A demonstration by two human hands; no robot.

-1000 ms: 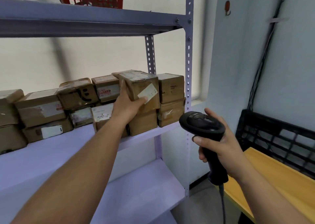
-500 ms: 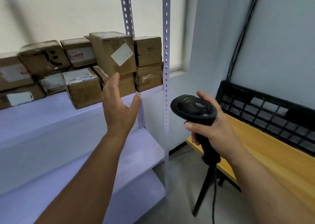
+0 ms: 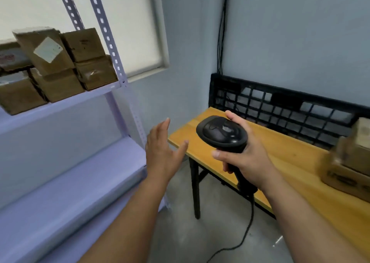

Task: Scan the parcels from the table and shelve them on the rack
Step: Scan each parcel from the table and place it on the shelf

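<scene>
Found left hand (image 3: 162, 152) spread, fingers straight and apart, thumb out. Held nothing, touched nothing; hovered in the gap between rack (image 3: 112, 48) and counter (image 3: 280, 158), palm turned toward the counter.

Found right hand (image 3: 246, 158) wrapped round the handle of a black barcode scanner (image 3: 222, 132), thumb laid along the near side of the head, fingertips showing past the far side. Noted scanner head tilted up toward the camera, above the counter's left end and clear of the surface. Traced cable (image 3: 248, 228) from the handle base down to the grey floor (image 3: 190, 232).

Recorded counter as yellow wood on black legs, just right of the rack. Noted stacked parcels (image 3: 348, 162) at its far right, brown cardboard, smaller on larger, blurred and cut off by the frame edge. Noted black lattice crate (image 3: 280, 106) along the counter's back edge, against the wall.

Recorded shelved parcels (image 3: 88, 60) on the rack's upper visible shelf, well apart from both hands, packed two high against the right upright. Noted one labelled parcel (image 3: 46, 52) tilted atop another, white label facing out. Could not read any label.
</scene>
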